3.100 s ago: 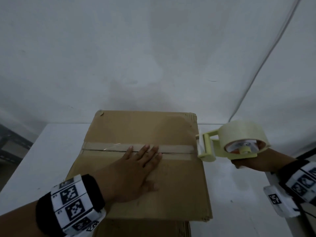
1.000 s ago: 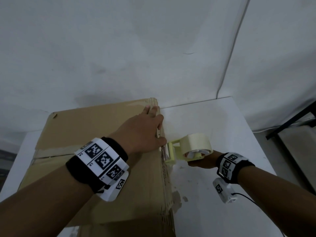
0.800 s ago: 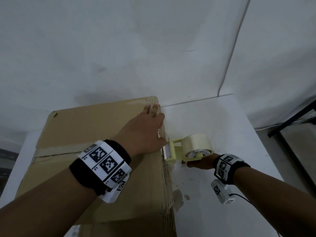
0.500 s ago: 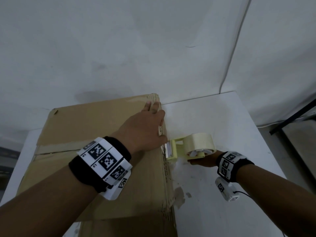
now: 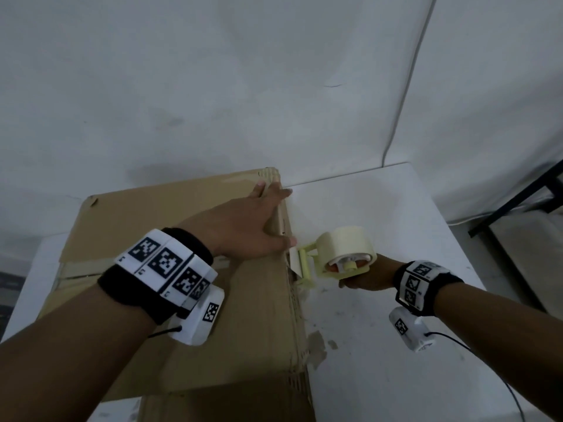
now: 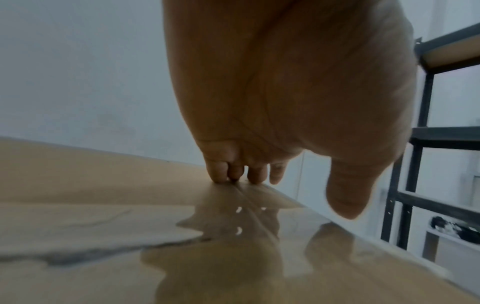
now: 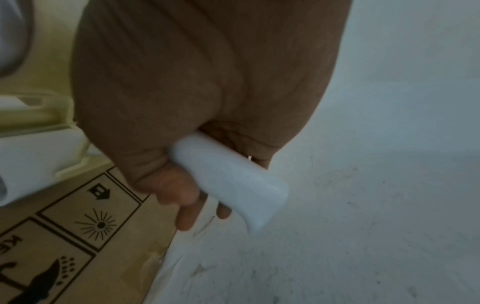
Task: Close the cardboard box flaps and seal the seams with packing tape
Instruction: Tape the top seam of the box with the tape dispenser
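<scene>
I am shifting my left hand (image 5: 243,229) off the taped centre seam toward 3 o'clock, flattening it along the cardboard box (image 5: 231,330) edge, while my right hand (image 5: 367,277) is bringing the tape dispenser (image 5: 335,257) down against that side.

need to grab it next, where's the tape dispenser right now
In the head view the tape dispenser is right of the cardboard box, against its right edge, held by the right hand above the white table.
</scene>
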